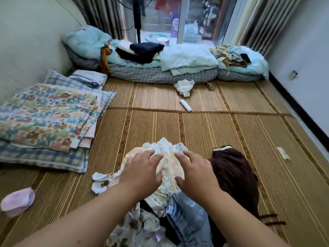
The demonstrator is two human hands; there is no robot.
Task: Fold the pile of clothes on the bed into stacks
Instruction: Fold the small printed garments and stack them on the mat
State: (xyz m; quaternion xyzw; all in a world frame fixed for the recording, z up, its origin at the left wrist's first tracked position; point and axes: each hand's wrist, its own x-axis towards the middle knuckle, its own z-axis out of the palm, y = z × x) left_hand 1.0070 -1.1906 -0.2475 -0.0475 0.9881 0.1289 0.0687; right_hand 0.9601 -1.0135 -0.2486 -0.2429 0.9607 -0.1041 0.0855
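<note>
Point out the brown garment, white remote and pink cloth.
brown garment (233, 173), head view, middle of its ribbed fabric.
white remote (185, 105), head view, middle of its body.
pink cloth (17, 201), head view, centre of the bundle.

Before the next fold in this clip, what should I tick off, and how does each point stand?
1. Both hands on the cloth: ok; the left hand and right hand rest with spread fingers on the pale garment.
2. Garment spread flat: not ok; it is bunched and creased.
3. Garment free of the pile: not ok; its near end lies among the jeans and other clothes.
4. Room to fold: ok; bare mat lies ahead, with the remote farther off.
5. Where its sleeves or hems are: cannot tell.
</note>
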